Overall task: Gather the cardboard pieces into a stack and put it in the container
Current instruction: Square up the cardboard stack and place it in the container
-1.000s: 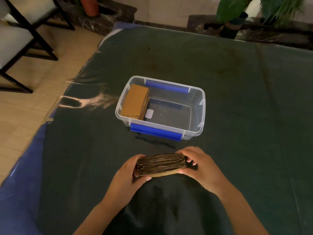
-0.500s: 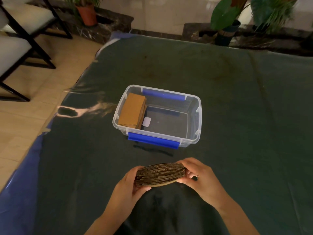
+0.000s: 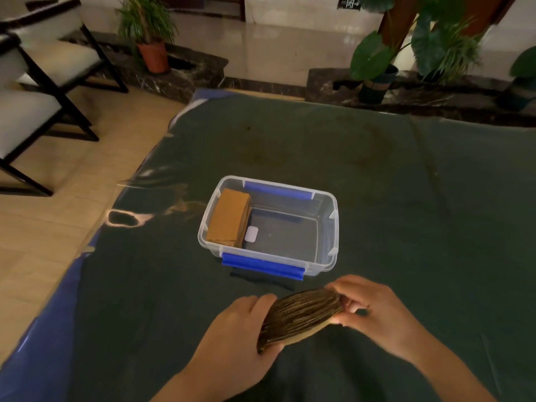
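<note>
Showing its corrugated edges to the camera, the stack [image 3: 300, 319] is a thick bundle of brown cardboard pieces, its dark layered edge striped with thin lines and its lower face a lighter tan. It is tilted, with the end by the right fingers higher than the end by the left fingers, and it bows slightly along its upper side.

The left hand [image 3: 232, 333] grasps the lower end: the thumb lies over the top edge and the palm cups the end, the other fingers hidden behind and beneath it. The right hand [image 3: 374, 313] grasps the upper end, its fingers curled over the top and its fingertips [image 3: 352, 307] pressed against the end face. The stack is held between the two sets of fingers, above the dark cloth [image 3: 406, 184].

Just beyond the fingers sits the container [image 3: 333, 224], a clear tub with blue clips on its near and far sides. A second block [image 3: 229, 217] of tan cardboard leans inside it against the left wall. A small white tag [image 3: 251, 235] lies on its floor beside that block.
</note>
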Action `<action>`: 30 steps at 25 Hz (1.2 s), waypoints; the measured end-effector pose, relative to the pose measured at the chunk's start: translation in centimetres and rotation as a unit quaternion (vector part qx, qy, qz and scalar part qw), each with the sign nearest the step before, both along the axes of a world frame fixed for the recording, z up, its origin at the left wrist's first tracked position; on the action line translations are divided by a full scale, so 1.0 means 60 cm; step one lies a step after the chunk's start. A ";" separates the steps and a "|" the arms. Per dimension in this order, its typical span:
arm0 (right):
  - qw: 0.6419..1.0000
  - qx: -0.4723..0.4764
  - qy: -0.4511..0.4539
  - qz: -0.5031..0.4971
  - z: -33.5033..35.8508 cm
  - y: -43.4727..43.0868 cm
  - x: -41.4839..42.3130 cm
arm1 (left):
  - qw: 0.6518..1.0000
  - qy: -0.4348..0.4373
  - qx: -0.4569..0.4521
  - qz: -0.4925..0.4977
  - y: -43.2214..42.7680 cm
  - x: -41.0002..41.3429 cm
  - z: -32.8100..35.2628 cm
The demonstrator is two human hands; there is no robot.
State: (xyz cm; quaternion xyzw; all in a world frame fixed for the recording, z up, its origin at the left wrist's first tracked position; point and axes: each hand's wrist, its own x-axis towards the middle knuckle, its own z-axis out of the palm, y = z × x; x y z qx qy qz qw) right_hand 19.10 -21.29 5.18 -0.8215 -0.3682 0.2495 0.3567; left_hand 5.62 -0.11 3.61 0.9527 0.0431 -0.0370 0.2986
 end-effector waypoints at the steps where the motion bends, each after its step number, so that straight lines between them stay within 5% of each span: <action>1: 1.000 0.004 -0.007 0.009 0.030 -0.004 0.022 | 1.000 -0.025 -0.001 -0.003 -0.005 0.014 0.020; 7: 0.989 -0.034 -0.119 0.076 0.126 0.065 0.220 | 0.988 -0.127 0.039 0.080 -0.003 0.177 0.088; 14: 0.980 -0.122 -0.111 0.108 0.034 0.142 0.308 | 0.988 0.043 0.077 0.130 -0.001 0.282 0.006; 19: 0.917 -0.207 -0.308 0.146 -0.015 0.167 0.289 | 0.974 0.172 0.118 0.087 -0.021 0.293 -0.026; 25: 0.878 -0.261 -0.389 0.102 -0.024 0.187 0.261 | 0.953 0.259 0.138 0.076 -0.046 0.310 -0.017; 30: 0.893 -0.290 -0.333 0.086 -0.012 0.183 0.256 | 0.961 0.262 0.060 0.063 -0.036 0.308 -0.022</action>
